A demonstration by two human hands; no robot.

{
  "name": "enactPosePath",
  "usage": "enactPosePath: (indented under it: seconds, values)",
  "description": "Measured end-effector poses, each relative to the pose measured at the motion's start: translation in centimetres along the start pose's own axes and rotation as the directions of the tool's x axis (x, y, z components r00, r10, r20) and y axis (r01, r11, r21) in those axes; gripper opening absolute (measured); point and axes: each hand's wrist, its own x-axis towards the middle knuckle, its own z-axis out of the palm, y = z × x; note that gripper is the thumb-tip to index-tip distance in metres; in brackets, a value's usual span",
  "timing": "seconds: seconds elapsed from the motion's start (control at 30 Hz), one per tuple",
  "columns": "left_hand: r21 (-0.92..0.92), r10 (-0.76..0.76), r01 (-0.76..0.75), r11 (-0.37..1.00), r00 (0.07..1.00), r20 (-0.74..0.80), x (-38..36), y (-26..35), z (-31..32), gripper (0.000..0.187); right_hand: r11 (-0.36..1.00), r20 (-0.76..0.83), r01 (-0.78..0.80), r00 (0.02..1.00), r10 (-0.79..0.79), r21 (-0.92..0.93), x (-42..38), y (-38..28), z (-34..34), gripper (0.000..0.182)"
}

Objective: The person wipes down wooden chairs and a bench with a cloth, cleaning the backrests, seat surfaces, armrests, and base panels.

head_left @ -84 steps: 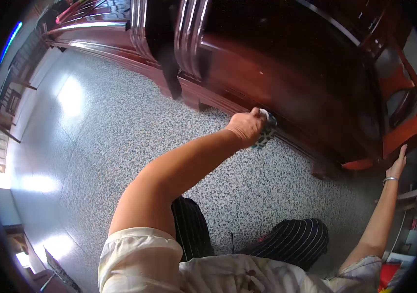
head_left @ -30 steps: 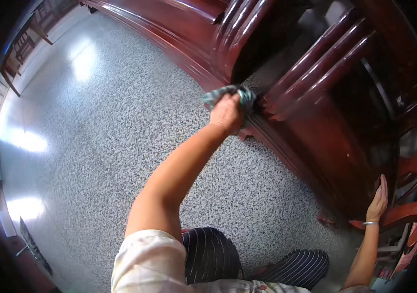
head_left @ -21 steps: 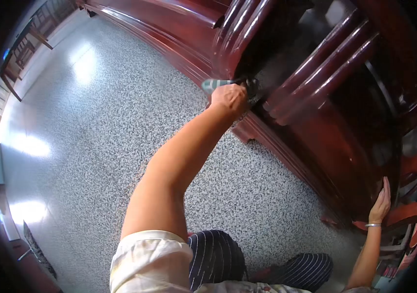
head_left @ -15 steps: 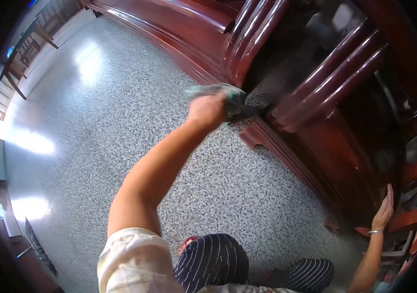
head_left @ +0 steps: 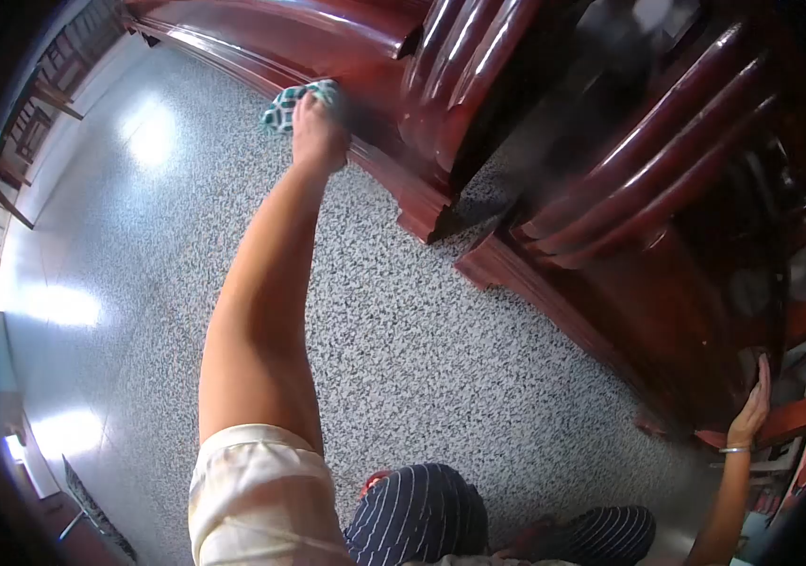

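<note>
- Nowhere on the furniture or cloth is there any readable writing or brand mark.
- At the upper left, the left hand (head_left: 316, 134) is closed over a teal checked cloth (head_left: 292, 101), pressing it against the lower rail of the dark red wooden furniture (head_left: 365, 38).
- That cloth is bunched, so it has no clear long axis; its loose end sticks out to the left of the fingers, above the speckled floor (head_left: 403, 330).
- Running away from the camera, the left forearm is stretched almost straight toward the rail.
- Far right, the right hand (head_left: 754, 410) lies open, fingers extended upward, flat against the furniture's dark side panel, with a bracelet (head_left: 733, 450) on the wrist.
</note>
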Motion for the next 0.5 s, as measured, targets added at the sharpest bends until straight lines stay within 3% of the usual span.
enactPosePath:
  seconds: [0.03, 0.1, 0.17, 0.23, 0.3, 0.33, 0.37, 0.4, 0.47, 0.5]
  values:
    - [0.086, 0.149, -0.15, 0.985, 0.989, 0.014, -1.5, 1.3, -0.9, 0.037, 1.0, -0.018, 0.007, 1.0, -0.007, 0.008, 0.0, 0.1, 0.1, 0.045]
    - [0.059, 0.266, -0.265, 0.962, 0.964, -0.004, -4.6, 3.0, -0.6, 0.031, 1.0, -0.009, -0.003, 1.0, 0.003, 0.022, -0.1, 0.0, 0.1, 0.045]
    - [0.016, 0.266, -0.267, 0.964, 0.962, 0.063, -7.5, 6.6, -1.0, 0.025, 0.999, -0.013, 0.006, 1.0, -0.006, 0.04, 0.0, 0.3, 0.2, 0.045]
    - [-0.099, 0.346, -0.348, 0.932, 0.937, -0.043, -8.2, 6.9, -1.7, 0.021, 1.0, 0.004, 0.014, 1.0, -0.014, -0.02, 0.1, 0.7, 0.0, 0.045]
    - [-0.135, 0.348, -0.344, 0.929, 0.938, 0.003, -8.7, 5.9, -2.7, 0.018, 1.0, 0.001, 0.003, 1.0, -0.003, -0.001, 0.1, 0.6, 0.1, 0.045]
    - [-0.118, 0.313, -0.29, 0.95, 0.901, 0.3, -9.3, 5.0, -2.8, 0.018, 1.0, 0.003, 0.009, 1.0, -0.009, -0.016, 0.1, 0.4, 0.1, 0.045]
    - [-0.088, 0.251, -0.246, 0.965, 0.782, 0.571, -10.0, 4.0, -2.8, 0.017, 0.999, 0.003, 0.01, 1.0, -0.01, -0.032, 0.1, 0.4, 0.0, 0.045]
    - [-0.208, 0.572, -0.538, 0.817, 0.711, 0.41, -11.0, 2.0, -3.0, 0.021, 1.0, -0.002, 0.006, 1.0, -0.006, -0.03, 0.1, 0.3, -0.1, 0.045]
    - [0.144, 0.353, -0.457, 0.878, 0.819, 0.452, -8.5, 2.4, -5.4, 0.025, 0.998, -0.018, 0.029, 0.999, -0.03, -0.047, 0.1, 0.2, 0.1, 0.045]
    - [0.106, 0.016, -0.059, 0.993, 0.932, 0.362, -7.1, 3.3, -6.6, 0.024, 0.998, -0.003, 0.02, 1.0, -0.02, -0.054, -0.1, 0.1, 0.1, 0.045]
